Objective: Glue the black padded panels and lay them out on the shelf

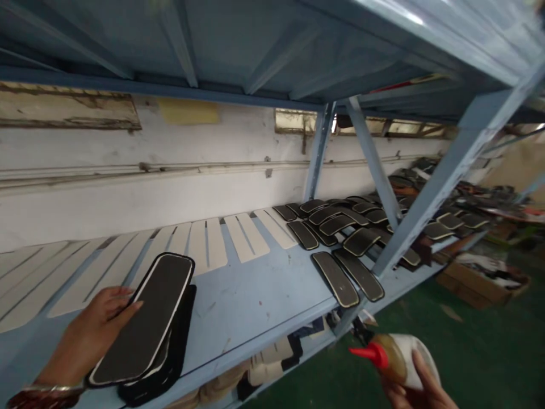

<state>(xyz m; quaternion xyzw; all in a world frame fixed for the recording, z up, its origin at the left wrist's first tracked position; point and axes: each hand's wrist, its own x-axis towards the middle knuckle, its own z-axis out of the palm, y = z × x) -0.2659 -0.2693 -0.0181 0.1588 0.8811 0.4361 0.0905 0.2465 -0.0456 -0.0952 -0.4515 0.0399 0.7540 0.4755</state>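
My left hand (96,324) grips the left edge of a dark rounded panel (147,318) with a pale line around its border, thumb on top. Under it lie more black panels (183,335), stacked at the shelf's front edge. Off to the right, beyond the shelf edge, my right hand (419,386) is wrapped around a glue bottle (415,352). The bottle is tipped on its side, its red nozzle pointing left. Behind my left hand, pale flat strips (208,244) lie in a row on the blue shelf (255,289).
Many dark curved panels (360,241) are spread over the shelf's right part. A blue upright post (451,165) stands at the front right, and an upper shelf (238,45) hangs overhead. Below, a cardboard box (472,284) sits on the green floor (477,346).
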